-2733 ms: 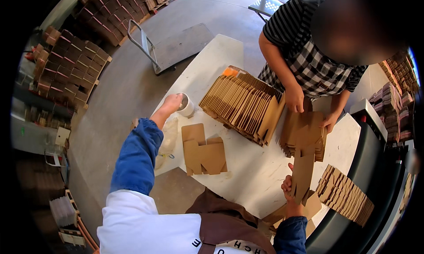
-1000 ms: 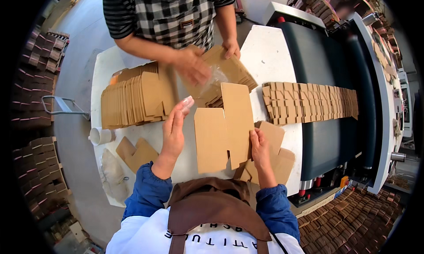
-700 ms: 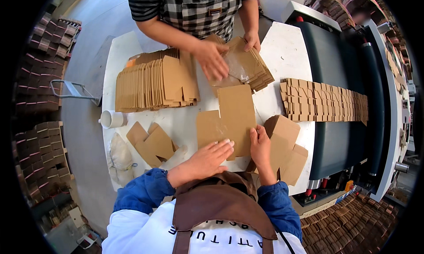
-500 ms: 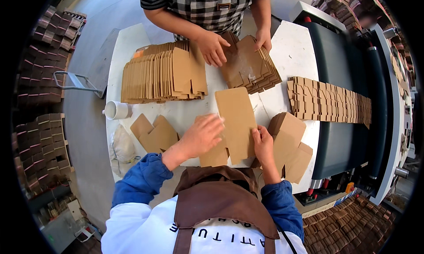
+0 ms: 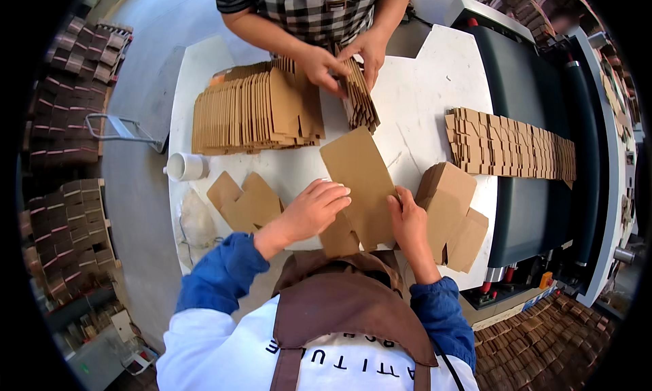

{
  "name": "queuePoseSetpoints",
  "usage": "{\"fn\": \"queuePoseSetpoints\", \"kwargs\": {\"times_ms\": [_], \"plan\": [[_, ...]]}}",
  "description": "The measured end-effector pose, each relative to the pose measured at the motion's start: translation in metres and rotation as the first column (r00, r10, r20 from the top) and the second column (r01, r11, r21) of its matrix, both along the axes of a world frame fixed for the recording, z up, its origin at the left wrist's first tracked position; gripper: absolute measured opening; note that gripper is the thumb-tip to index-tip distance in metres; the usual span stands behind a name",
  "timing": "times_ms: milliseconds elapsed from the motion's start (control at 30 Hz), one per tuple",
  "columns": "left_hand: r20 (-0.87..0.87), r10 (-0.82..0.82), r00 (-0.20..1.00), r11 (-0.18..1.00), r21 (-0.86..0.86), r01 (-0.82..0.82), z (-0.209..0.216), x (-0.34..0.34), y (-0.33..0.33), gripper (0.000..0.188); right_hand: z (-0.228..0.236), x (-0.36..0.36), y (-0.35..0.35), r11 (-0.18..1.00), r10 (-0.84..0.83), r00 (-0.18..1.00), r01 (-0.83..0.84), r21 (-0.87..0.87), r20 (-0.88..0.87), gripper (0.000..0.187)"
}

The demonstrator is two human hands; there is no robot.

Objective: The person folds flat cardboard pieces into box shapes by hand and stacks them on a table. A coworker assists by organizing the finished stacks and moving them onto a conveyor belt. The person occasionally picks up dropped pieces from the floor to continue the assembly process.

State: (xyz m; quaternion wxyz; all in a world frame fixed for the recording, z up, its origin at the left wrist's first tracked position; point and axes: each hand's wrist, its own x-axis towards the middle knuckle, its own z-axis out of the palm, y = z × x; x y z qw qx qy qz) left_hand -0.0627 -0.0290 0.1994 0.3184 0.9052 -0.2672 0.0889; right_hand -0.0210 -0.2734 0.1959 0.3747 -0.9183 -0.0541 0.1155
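Holding a flat tan cardboard blank between us in the head view, we have it over the near edge of the white flat-topped table, its far end leaning left. Our right hand pinches the blank's right edge, thumb on top. Our left hand has its fingers laid over the blank's left part – we cannot tell whether it grips there or merely presses. Nor can we tell whether the blank touches the table.

At the table's left edge we see a white cylindrical mug and, nearer us, a whitish crumpled bag; just inward lies a loose tan cardboard blank with flaps. A dense brown row of upright cardboard blanks fills the table's far left part. At its far edge, a person in a black-and-white checked apron grasps a thin brown cardboard bundle with both hands.

Near the table's right edge we have a small pile of tan cardboard blanks; beyond it, an overlapping brown cardboard row runs from that edge onto a dark, smooth machine belt.
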Motion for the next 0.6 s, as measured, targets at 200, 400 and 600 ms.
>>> {"fn": "queuePoseSetpoints", "kwargs": {"times_ms": [200, 400, 600], "plan": [[-0.167, -0.106, 0.98, 0.972, 0.192, 0.138, -0.026, -0.018, 0.012, 0.039, -0.002, -0.005, -0.001, 1.0, -0.016, 0.999, 0.016, 0.01, -0.048, 0.03], [-0.191, -0.048, 0.98, 0.961, 0.258, 0.097, -0.028, -0.026, 0.004, 0.053, -0.009, 0.0, 0.0, 0.993, -0.057, 0.993, 0.067, 0.102, -0.106, 0.03], [-0.357, -0.044, 0.933, 0.971, 0.203, 0.124, -0.032, -0.031, 0.01, 0.06, -0.02, -0.002, -0.002, 0.99, -0.035, 0.983, 0.058, 0.128, -0.178, 0.032]]}}
